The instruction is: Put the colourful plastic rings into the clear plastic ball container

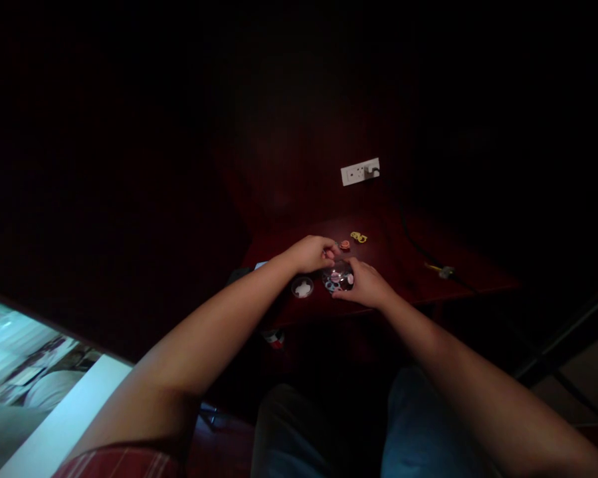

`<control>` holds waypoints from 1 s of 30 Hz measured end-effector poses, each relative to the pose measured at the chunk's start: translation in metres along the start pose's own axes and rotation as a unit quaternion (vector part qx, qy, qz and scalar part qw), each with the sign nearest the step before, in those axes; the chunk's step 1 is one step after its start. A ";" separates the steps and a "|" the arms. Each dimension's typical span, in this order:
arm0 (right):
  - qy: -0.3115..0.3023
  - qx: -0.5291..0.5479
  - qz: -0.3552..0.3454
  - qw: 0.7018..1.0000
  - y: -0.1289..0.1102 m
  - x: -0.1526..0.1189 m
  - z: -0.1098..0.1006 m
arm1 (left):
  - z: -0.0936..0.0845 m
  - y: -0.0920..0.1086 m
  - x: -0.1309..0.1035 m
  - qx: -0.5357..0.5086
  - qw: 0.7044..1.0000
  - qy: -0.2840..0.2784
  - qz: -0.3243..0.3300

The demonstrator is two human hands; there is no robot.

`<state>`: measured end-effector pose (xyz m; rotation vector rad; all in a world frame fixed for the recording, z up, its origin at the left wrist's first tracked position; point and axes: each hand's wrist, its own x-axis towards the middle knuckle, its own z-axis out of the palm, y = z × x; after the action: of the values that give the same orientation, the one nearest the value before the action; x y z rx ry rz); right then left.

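Observation:
My right hand (369,282) is wrapped around a clear round jar (333,271) from the right side, near the table's front edge. Small pink, white and bluish pieces show through the jar's wall; their kind is too small to tell. Just above the jar's far left rim is my left hand (319,254), fingers curled in towards the thumb. Whatever those fingers hold, if anything, is hidden. Left of the jar lies a round clear lid (302,287) with a white patch in its middle. Beyond the left fingertips rest a small orange curled piece (345,245) and yellow looped pieces (359,237).
The dark red tabletop (398,255) meets a wall with a white socket plate (360,172), one plug in it. A dark cable runs down the right, near a small yellow and grey object (446,272). A red and white item (275,340) sits below the table edge.

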<state>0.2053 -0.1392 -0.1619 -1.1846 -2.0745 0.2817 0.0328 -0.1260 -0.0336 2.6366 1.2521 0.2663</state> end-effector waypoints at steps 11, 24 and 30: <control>-0.002 0.009 -0.003 1.000 0.003 -0.001 -0.002 | 0.011 -0.002 -0.011 -0.011 0.997 0.054 0.045; -0.007 0.093 0.053 0.994 0.002 -0.002 -0.002 | -0.031 -0.050 -0.027 -0.030 0.989 0.127 -0.067; 0.002 0.091 0.030 0.995 0.004 0.001 0.000 | -0.035 -0.100 -0.020 -0.007 0.977 0.128 -0.171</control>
<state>0.2075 -0.1365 -0.1638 -1.1369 -1.9664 0.4849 -0.0625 -0.0762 -0.0276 2.3727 1.7474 0.5647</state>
